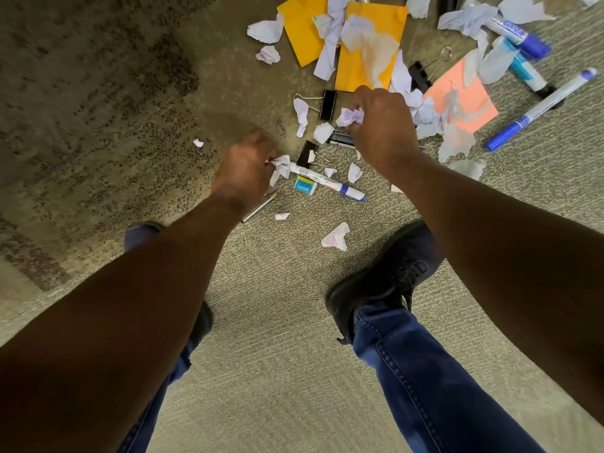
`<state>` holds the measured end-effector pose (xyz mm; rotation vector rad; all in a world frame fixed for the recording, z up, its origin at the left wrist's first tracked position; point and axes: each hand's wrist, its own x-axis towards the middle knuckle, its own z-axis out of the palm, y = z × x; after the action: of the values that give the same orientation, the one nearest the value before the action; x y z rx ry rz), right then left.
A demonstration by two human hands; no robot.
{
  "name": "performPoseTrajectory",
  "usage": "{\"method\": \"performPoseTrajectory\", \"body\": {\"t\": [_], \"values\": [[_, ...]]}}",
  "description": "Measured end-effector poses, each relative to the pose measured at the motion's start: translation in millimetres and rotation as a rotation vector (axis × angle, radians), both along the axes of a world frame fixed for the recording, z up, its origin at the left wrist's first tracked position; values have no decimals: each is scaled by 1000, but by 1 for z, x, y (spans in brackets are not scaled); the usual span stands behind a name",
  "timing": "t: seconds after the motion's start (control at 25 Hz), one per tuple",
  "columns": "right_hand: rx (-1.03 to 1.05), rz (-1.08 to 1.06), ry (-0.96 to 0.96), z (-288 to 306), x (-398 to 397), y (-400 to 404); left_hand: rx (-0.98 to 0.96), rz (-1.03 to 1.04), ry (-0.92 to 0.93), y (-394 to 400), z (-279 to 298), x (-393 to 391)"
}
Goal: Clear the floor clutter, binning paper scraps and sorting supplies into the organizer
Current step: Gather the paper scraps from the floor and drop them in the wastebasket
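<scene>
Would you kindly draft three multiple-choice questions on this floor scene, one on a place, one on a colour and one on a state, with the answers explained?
1. Where does the small eraser lie?
A. On the peach sheet
B. On the carpet, right beside the white marker
C. Under the black shoe

2. What colour are the two large envelopes?
A. Green
B. Red
C. Yellow-orange

3. What is the right hand doing?
A. Gripping crumpled paper
B. Lying flat on the carpet
C. Holding a binder clip

Answers:
1. B, since the eraser sits against the white marker on the carpet, below it in the view.
2. C, as both envelopes show a plain yellow-orange.
3. A, because its fingers curl round a crumpled paper scrap; the left hand likewise pinches another scrap.
</scene>
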<state>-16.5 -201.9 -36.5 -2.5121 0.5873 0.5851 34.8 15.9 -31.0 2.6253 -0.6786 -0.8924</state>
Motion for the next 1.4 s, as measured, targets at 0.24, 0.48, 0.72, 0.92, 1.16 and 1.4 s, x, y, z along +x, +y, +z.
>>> {"method": "performPoseTrajectory", "body": {"t": [0.24, 0.48, 0.72, 0.92, 1.16, 1.4], "values": [[275, -485, -78, 41, -15, -9, -252, 748, 362, 12, 41, 12], [906, -936, 6, 132, 8, 27, -683, 1166, 825, 33, 126, 34], [1183, -887, 52, 229, 69, 108, -896, 1310, 724, 85, 226, 80], [1152, -658, 40, 289, 130, 201, -965, 1380, 501, 172, 304, 118], [1141, -366, 47, 349, 201, 350, -680, 1458, -25, 308, 365, 143], [1034, -6, 29, 373, 240, 500, -452, 1602, -286, 427, 370, 126]]}}
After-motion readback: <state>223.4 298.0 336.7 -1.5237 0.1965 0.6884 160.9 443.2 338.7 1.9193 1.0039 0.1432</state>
